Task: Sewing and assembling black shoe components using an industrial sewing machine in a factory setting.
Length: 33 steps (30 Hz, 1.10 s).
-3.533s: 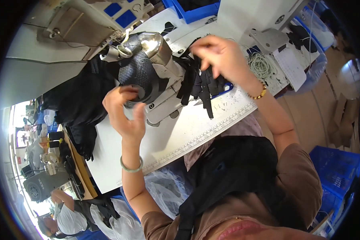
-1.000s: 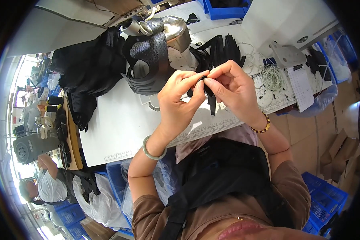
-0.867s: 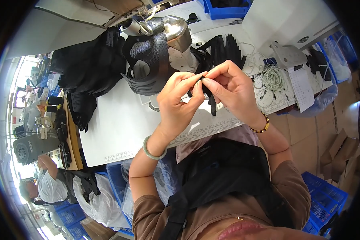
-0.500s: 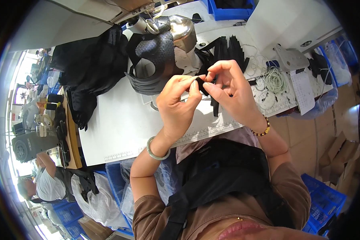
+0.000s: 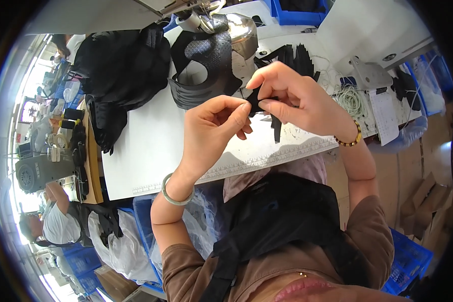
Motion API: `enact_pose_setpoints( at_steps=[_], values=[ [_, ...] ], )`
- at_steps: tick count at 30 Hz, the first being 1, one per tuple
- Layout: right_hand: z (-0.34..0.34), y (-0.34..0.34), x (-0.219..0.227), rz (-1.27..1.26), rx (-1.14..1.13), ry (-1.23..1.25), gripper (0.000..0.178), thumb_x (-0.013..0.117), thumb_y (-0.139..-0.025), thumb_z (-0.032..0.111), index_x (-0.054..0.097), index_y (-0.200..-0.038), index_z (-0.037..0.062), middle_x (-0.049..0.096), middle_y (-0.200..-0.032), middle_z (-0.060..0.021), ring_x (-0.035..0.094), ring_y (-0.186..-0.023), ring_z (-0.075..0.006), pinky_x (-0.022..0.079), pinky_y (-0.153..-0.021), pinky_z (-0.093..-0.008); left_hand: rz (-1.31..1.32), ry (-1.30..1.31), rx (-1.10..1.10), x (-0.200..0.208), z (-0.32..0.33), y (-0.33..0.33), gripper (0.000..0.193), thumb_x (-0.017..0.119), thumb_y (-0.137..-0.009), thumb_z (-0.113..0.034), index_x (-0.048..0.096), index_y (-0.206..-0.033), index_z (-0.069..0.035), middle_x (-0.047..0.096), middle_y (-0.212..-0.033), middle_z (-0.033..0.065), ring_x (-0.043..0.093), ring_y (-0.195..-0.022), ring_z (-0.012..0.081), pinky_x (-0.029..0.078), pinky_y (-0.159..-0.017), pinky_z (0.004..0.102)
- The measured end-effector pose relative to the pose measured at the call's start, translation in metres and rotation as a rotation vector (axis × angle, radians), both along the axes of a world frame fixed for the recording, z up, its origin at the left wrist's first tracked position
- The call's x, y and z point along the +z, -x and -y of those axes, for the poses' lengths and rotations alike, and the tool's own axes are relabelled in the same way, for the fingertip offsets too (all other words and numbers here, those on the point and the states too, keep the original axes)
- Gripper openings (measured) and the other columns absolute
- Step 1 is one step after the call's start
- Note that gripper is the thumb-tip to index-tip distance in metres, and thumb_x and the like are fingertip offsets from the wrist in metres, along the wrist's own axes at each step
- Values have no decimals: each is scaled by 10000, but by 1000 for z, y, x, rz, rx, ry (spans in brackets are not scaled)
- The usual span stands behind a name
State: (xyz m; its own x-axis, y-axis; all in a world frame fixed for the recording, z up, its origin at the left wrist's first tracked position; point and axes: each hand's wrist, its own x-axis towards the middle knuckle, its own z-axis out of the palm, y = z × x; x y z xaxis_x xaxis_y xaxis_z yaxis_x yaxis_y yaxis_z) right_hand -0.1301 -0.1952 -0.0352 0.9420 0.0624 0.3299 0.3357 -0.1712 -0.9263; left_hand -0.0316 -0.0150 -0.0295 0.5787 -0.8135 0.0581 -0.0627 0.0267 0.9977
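Observation:
Over the front of the white table [image 5: 156, 146], my left hand [image 5: 214, 121] is closed in a pinch, thumb against forefinger; what it holds, if anything, is too small to make out. Just right of it, my right hand [image 5: 302, 103] has its thumb and curled fingers around the edge of a small black fabric piece [image 5: 254, 104]. Its forefinger is raised and bent apart from the thumb. Behind the right hand lie black fabric strips [image 5: 302, 63]. A glossy black shaped sheet with cut-outs [image 5: 206, 75] stands beyond my left hand, beside the sewing machine's shiny metal part [image 5: 242, 35].
Black fabric [image 5: 121, 65] is heaped at the table's left. On the right are coiled pale cord [image 5: 348, 100], a metal plate [image 5: 367, 73] and a hanging paper sheet [image 5: 385, 116]. A ruler strip [image 5: 256, 165] follows the front edge. A blue bin [image 5: 299, 15] stands behind.
My hands have moved apart, the left slightly left and the right slightly right. The small black piece, between both hands before, is now at my right hand. The view has shifted a little.

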Motion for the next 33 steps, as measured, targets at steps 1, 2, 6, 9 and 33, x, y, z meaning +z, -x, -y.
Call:
enact_pose_setpoints(
  at_steps=[1,2,6,9,33],
  values=[
    [-4,3,4,22,-77,138,323,592,-855,72,445,-1141,43,511,-776,-21,481,-651,-71,400,-563,-216,5,11,27,-1,-2,-1,128,604,-878,-80,625,-901,44,618,-697,46,595,-623,89,495,-549,208],
    [-6,4,7,44,-156,276,345,622,-849,106,454,-1146,52,513,-792,-31,486,-632,-87,413,-561,-228,9,21,54,-2,-3,-3,130,600,-880,-82,626,-901,44,618,-695,47,594,-619,89,494,-539,209],
    [-3,4,2,170,-275,465,274,703,-787,101,593,-1037,74,531,-822,-17,529,-651,-90,463,-556,-215,9,53,59,-4,-2,-5,130,597,-883,-83,621,-889,45,620,-697,53,594,-617,90,491,-518,210],
    [-7,3,5,184,-314,446,227,709,-781,105,614,-984,69,535,-827,-10,534,-646,-96,472,-560,-218,-13,73,15,-1,-1,-10,119,591,-885,-75,609,-881,42,619,-687,59,594,-609,91,490,-508,211],
    [-35,-49,1,106,-416,-273,194,543,-891,53,349,-902,53,534,-669,-19,547,-450,-70,414,-387,-195,64,142,191,40,16,-70,121,617,-840,-110,599,-786,-3,543,-587,-3,485,-473,34,312,-407,154]
  ],
)
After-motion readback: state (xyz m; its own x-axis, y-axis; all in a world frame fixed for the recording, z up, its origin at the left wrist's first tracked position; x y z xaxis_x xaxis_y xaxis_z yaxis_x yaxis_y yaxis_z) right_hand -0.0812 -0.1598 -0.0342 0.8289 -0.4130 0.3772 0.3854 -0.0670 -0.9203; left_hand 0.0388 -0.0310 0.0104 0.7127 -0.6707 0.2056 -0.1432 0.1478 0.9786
